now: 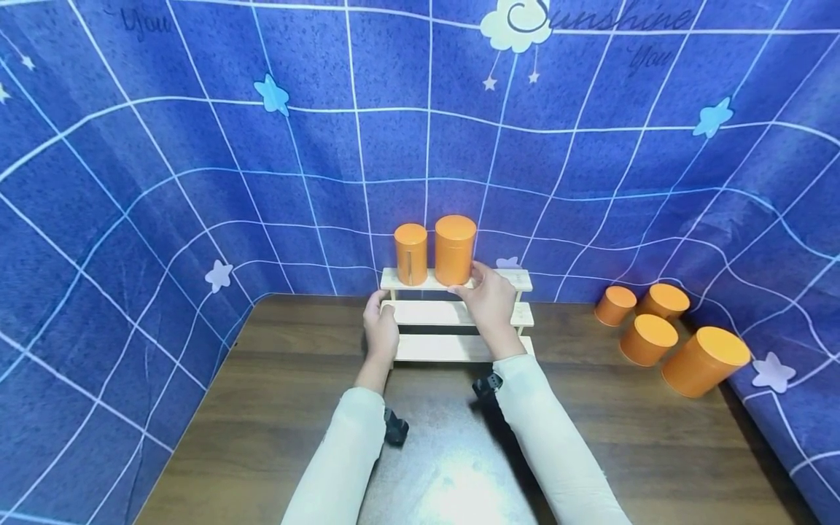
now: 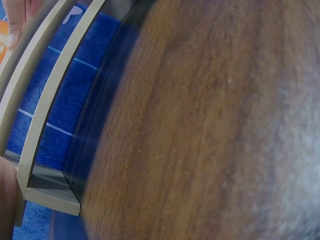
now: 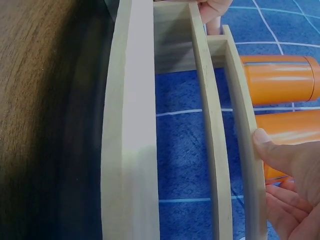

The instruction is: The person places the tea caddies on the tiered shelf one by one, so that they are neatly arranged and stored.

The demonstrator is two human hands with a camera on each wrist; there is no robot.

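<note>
A three-tier wooden shelf rack (image 1: 433,313) stands at the back of the table. On its top tier are two upright orange canisters, a narrower one (image 1: 411,255) at left and a wider one (image 1: 454,251) beside it. My right hand (image 1: 492,295) grips the wider canister low down, thumb at its front. In the right wrist view that thumb (image 3: 264,137) lies right at the top tier's edge, with the fingers curled by the canister's base. My left hand (image 1: 382,328) holds the rack's left end, its thumb toward the middle tier.
Several more orange canisters stand at the table's right: a small one (image 1: 615,306), two short ones (image 1: 646,341) (image 1: 664,300) and a large one (image 1: 705,362). Blue patterned cloth (image 1: 315,182) hangs behind and at both sides of the brown wooden table (image 1: 295,408).
</note>
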